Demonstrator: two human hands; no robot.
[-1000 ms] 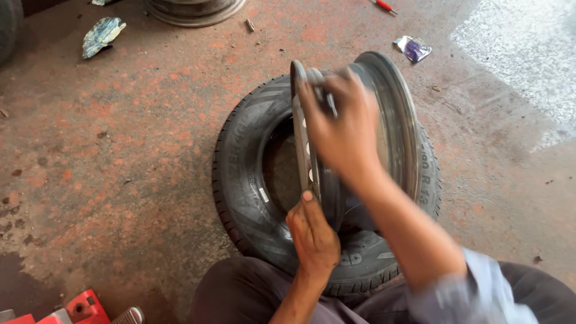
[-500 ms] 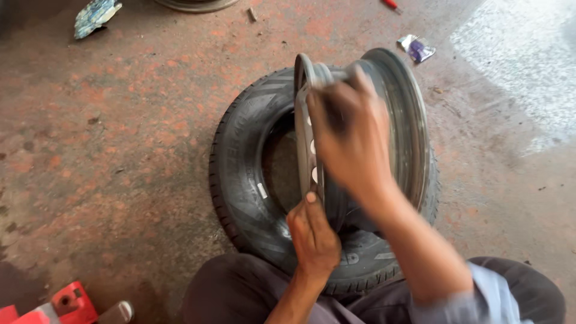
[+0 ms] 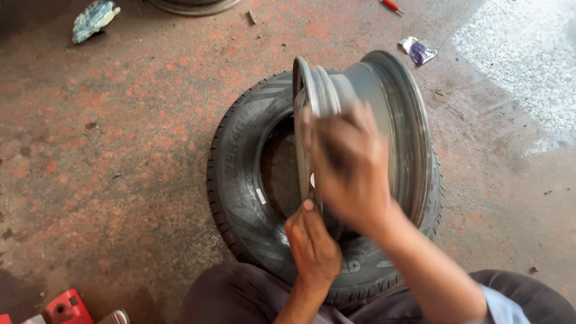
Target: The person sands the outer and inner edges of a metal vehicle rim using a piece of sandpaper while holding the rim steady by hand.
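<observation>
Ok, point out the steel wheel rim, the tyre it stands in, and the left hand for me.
steel wheel rim (image 3: 408, 120), head view, on the grey barrel near the far flange.
tyre (image 3: 237, 174), head view, on the left sidewall and tread.
left hand (image 3: 312, 246), head view, on the back of the hand at the rim's lower edge.

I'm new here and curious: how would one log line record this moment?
left hand: steadies rim's lower edge | right hand: blurred, on steel rim | rim: upright on tyre | tyre: flat on floor

A tyre (image 3: 240, 180) lies flat on the floor (image 3: 120, 150); a wheel rim (image 3: 396, 120) stands on edge upon it. A crumpled wrapper (image 3: 418, 50) lies beyond, a rag (image 3: 94, 18) far left.
</observation>
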